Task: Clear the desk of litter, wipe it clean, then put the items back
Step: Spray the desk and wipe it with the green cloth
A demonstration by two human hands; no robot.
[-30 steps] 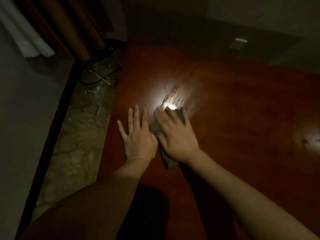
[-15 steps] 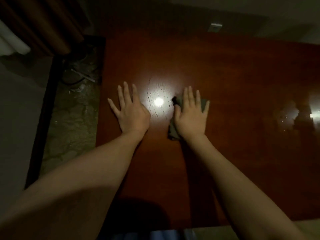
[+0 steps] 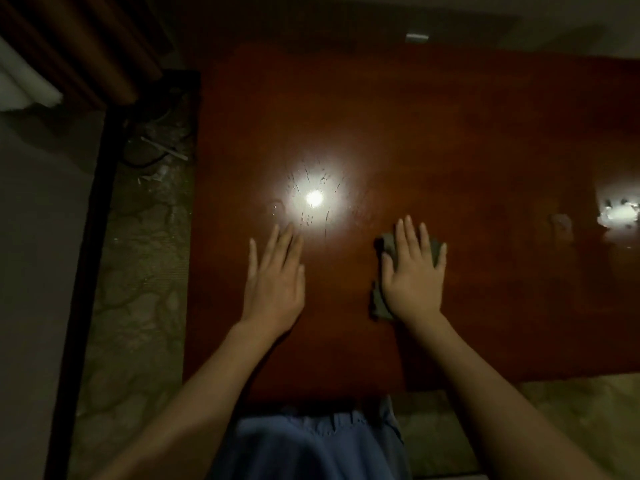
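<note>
A dark red glossy wooden desk (image 3: 433,140) fills the middle of the head view. My right hand (image 3: 414,275) lies flat with straight fingers on a grey cloth (image 3: 380,303), pressing it against the desk top; the cloth shows at the hand's left side and beyond the fingers. My left hand (image 3: 275,282) rests flat on the bare desk to the left, fingers straight. A bright lamp reflection (image 3: 314,198) with wet streaks around it sits just beyond my left hand.
A second bright reflection with damp patches (image 3: 618,214) lies at the desk's right edge. A small pale object (image 3: 416,37) sits past the far edge. Left of the desk, patterned carpet holds cables and scraps (image 3: 152,157). Brown curtains (image 3: 79,46) hang at top left.
My right hand has slid the cloth to the right, away from my left hand, leaving wet streaks near the reflection. The camera has tilted down and the near desk edge has come into view.
</note>
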